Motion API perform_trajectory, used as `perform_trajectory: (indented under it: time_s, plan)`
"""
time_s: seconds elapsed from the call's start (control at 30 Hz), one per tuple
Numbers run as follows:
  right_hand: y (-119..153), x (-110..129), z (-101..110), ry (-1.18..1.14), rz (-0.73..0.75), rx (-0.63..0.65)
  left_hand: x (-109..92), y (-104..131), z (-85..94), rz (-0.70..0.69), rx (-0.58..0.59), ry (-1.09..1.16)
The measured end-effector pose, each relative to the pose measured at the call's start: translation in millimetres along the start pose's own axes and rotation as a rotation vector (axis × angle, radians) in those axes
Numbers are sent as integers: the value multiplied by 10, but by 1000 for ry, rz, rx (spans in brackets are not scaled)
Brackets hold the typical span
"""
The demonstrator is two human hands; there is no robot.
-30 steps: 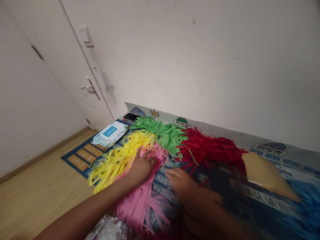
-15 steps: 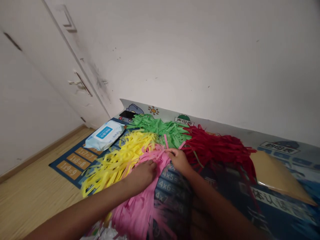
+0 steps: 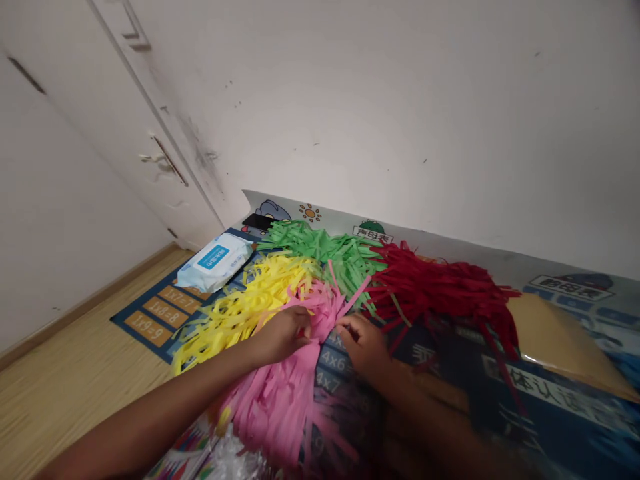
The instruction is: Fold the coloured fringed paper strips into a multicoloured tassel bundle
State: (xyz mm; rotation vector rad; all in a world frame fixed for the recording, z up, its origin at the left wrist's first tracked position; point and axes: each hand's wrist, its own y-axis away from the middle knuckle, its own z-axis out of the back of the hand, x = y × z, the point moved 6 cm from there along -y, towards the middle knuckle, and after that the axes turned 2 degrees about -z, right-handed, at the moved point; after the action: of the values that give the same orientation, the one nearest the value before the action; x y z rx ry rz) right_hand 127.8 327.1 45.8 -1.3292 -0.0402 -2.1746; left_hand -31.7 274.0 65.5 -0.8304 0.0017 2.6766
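Observation:
A bundle of pink paper-like streamers [image 3: 280, 407] lies in front of me, gathered narrow at its middle with loose strips fanning out at both ends. My left hand [image 3: 285, 333] is closed on the left side of that gathered middle, its thumb and fingertips pressing the strips. At the right edge of the same spot, my right hand [image 3: 365, 343] has its fingers curled in a pinch at a pink strip; the grip itself is partly hidden. Yellow streamers [image 3: 240, 300] lie beside and under my left hand. Green streamers [image 3: 325, 250] and red streamers [image 3: 445, 287] spread beyond.
A wet-wipes pack [image 3: 215, 263] and a black phone [image 3: 257, 222] lie at the back left. A brown envelope [image 3: 565, 340] rests on the right. Crumpled clear plastic [image 3: 233, 457] sits near me. The printed mat [image 3: 145, 327] curls up against the wall [image 3: 400, 100].
Both hands have shifted slightly nearer to me along the pink bundle. My right hand has moved down from the upper strips. The view has tilted a little.

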Motion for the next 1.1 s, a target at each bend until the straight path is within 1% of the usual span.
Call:
perform_trajectory:
  time_s: [0.13,0.23,0.33,0.4,0.47,0.5,0.57,0.6,0.67,0.7,0.77,0.83,0.87,0.93,0.97,1.0,1.07,1.1]
  plan:
    - [103,-15,-110,21,26,30,41,45,57,21,-42,62]
    - [177,80,-198,23,138,114,61,76,105,29,-70,110]
    - [240,167,-310,155,247,226,76,93,139,36,-86,136]
    - [247,176,-341,246,247,239,89,99,165,43,-98,141]
    - [236,192,-339,270,228,215,105,102,209,50,-114,137]
    - [236,218,-354,295,244,225,112,104,240,55,-124,132]
    - [250,292,-427,370,313,298,108,112,319,73,-164,111]
    - [262,330,-475,409,350,343,89,121,364,88,-203,90]
    - [275,392,-561,469,393,405,-2,158,433,116,-315,39]
    - [272,416,-591,486,392,412,-75,186,442,127,-377,6]
    - [263,465,-634,519,387,409,-244,254,388,161,-476,-106]
    - [267,514,-659,551,396,418,-374,327,281,240,-525,-283]
    - [275,536,-661,563,403,424,-408,364,241,297,-536,-387]
    - [295,563,-650,564,416,440,-422,415,238,396,-526,-574]
    - [303,562,-643,543,411,454,-416,419,287,421,-512,-640]
    - [303,549,-634,476,381,470,-413,402,372,429,-496,-688]
    - [283,498,-628,247,272,505,-454,292,631,409,-480,-738]
    - [263,469,-629,121,206,516,-512,203,786,394,-490,-750]
